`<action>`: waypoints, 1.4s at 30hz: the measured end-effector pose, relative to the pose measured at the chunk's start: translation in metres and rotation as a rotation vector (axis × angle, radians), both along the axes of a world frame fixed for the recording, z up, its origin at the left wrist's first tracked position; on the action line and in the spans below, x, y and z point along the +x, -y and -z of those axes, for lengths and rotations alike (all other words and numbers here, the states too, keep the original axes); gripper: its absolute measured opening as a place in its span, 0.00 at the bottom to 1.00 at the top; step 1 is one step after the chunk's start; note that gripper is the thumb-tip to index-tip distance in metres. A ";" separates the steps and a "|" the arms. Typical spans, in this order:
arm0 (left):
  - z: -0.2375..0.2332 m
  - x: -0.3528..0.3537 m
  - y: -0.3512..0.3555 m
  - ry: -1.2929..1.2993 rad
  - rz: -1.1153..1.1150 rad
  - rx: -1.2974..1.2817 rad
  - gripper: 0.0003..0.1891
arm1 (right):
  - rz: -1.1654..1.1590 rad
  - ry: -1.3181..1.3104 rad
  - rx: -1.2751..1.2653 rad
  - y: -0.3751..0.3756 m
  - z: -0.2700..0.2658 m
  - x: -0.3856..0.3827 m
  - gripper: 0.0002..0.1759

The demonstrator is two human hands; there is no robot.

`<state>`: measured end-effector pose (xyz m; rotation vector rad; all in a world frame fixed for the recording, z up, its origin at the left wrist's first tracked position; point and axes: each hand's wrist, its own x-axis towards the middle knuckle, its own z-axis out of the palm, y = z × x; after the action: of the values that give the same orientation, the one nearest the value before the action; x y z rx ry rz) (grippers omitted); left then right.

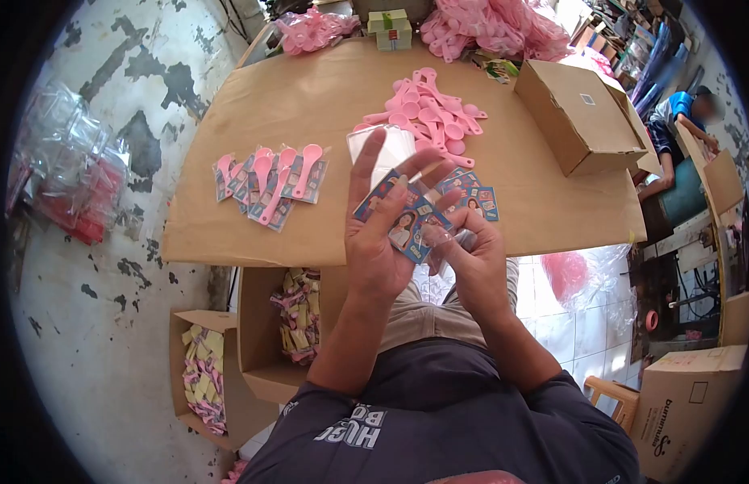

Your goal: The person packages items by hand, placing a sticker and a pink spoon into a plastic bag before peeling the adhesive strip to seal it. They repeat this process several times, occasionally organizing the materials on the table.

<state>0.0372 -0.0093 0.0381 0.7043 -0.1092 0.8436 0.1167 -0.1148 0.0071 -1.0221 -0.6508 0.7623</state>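
My left hand [378, 234] is raised over the table's front edge, its thumb pressing a blue printed card [404, 230] against spread fingers. My right hand [475, 258] pinches a clear plastic sleeve [465, 239] at the card's lower right corner. More blue cards [481, 200] lie on the table just behind my right hand. Behind my left fingers is a stack of white, clear-looking sleeves [382, 152], partly hidden. A heap of pink spoons [431, 113] lies farther back. To the left, several pink spoons [263, 173] rest on blue cards in clear bags.
The brown table [229, 97] carries a closed cardboard box [580, 113] at right. Pink bundles in plastic [495, 28] sit at the back. Open cartons of small packets [298, 315] stand below left. Another person [681, 113] sits far right.
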 end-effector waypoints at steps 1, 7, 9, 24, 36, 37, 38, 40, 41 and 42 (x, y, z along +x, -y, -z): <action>0.003 0.000 0.001 0.001 -0.007 -0.006 0.32 | 0.028 0.016 -0.009 -0.001 0.000 -0.001 0.10; 0.009 0.000 0.005 -0.048 0.028 -0.041 0.28 | 0.246 0.237 -0.002 -0.014 0.008 -0.002 0.13; 0.013 -0.001 0.001 -0.052 0.004 -0.051 0.27 | 0.365 0.353 0.076 -0.016 0.003 -0.003 0.13; 0.045 -0.047 -0.061 0.015 -0.352 -0.303 0.20 | -1.163 0.064 0.928 0.032 -0.061 -0.075 0.29; 0.034 -0.034 -0.030 -0.008 -0.285 -0.178 0.23 | -1.434 0.194 1.105 0.059 -0.019 -0.113 0.39; 0.034 -0.033 -0.030 -0.009 -0.289 -0.168 0.23 | -1.433 0.210 1.087 0.061 -0.019 -0.108 0.39; 0.034 -0.033 -0.029 -0.018 -0.290 -0.161 0.23 | -1.436 0.217 1.078 0.064 -0.015 -0.106 0.38; 0.035 -0.032 -0.030 -0.033 -0.296 -0.151 0.23 | -1.434 0.223 1.045 0.070 -0.013 -0.098 0.37; 0.036 -0.029 -0.031 -0.025 -0.284 -0.128 0.23 | -1.434 0.219 1.049 0.072 -0.013 -0.094 0.37; 0.036 -0.027 -0.031 -0.016 -0.271 -0.106 0.23 | -1.457 0.139 0.982 0.073 -0.015 -0.087 0.29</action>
<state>0.0099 0.0221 0.0026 0.6337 0.0466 1.0945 0.0298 -0.1875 0.0219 0.4849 -1.7008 1.3581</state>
